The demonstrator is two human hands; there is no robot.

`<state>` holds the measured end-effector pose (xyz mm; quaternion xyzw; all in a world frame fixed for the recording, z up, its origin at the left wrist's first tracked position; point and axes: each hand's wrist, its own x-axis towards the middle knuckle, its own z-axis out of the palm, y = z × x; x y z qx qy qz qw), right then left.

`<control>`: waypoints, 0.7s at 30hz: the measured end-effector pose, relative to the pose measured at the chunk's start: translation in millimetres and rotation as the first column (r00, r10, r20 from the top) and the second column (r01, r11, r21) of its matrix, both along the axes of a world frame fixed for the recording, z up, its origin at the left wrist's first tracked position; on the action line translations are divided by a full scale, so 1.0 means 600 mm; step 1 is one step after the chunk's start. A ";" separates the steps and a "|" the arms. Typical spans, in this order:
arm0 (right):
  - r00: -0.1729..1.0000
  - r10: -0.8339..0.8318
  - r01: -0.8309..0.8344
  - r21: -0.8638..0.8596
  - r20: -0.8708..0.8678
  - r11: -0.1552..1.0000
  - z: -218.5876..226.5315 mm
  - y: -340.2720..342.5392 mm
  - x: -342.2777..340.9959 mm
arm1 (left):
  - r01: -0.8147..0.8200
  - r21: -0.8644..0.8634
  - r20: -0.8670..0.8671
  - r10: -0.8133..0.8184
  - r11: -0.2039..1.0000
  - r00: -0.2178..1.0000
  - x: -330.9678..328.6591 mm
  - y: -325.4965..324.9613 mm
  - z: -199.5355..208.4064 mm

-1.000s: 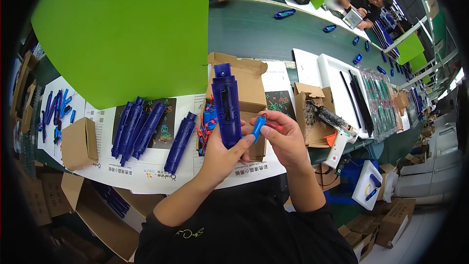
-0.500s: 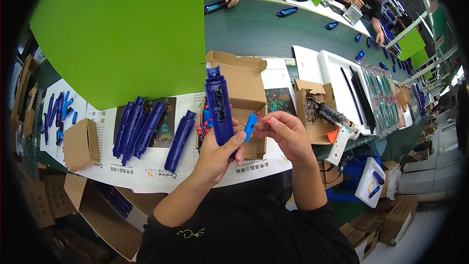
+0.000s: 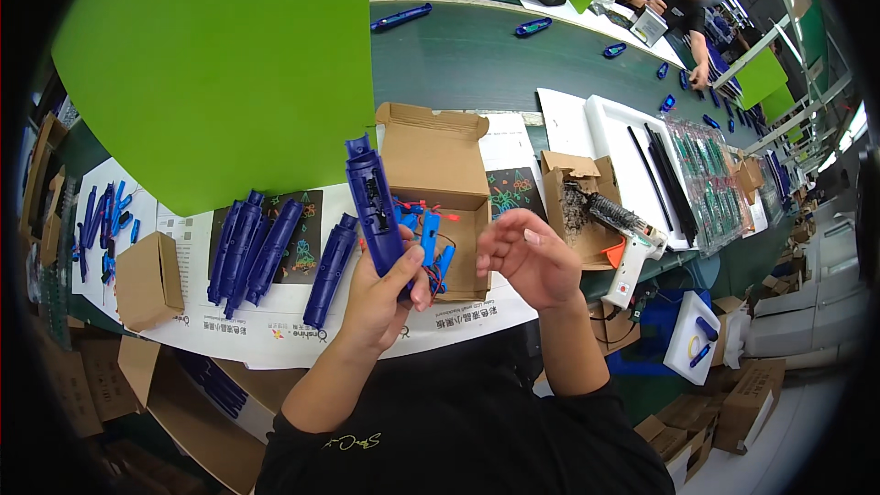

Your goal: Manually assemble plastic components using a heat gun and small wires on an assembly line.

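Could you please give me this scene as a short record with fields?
Left hand: gripping a dark blue plastic casing, hollow side showing
Right hand: open, nothing visible in it, beside the open cardboard box
Open cardboard box: blue pieces with red wires inside
Left side: more dark blue casings on printed white paper
Right side: white glue gun, its dark front over a torn cardboard box
Unclear: whether the left hand also touches a blue piece

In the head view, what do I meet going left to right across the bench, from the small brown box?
Small brown box, pile of purple shells, single purple shell, left hand gripping another shell, right hand, glue gun, green circuit boards.
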<state>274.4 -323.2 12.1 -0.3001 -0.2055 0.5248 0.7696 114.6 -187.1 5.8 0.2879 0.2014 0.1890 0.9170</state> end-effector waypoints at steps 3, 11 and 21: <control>0.991 -0.110 0.107 0.038 0.080 0.994 -0.012 -0.002 -0.001 | 0.013 0.069 -0.022 -0.011 0.998 1.000 -0.004 0.001 -0.002; 0.990 -0.133 0.135 -0.056 0.040 0.989 -0.043 -0.023 0.011 | -0.050 0.080 -0.017 0.052 0.996 0.999 -0.019 0.006 -0.009; 0.908 -0.313 0.383 -0.247 0.280 0.890 -0.045 -0.091 0.003 | 0.002 0.138 -0.035 0.003 0.990 0.999 -0.040 0.008 -0.019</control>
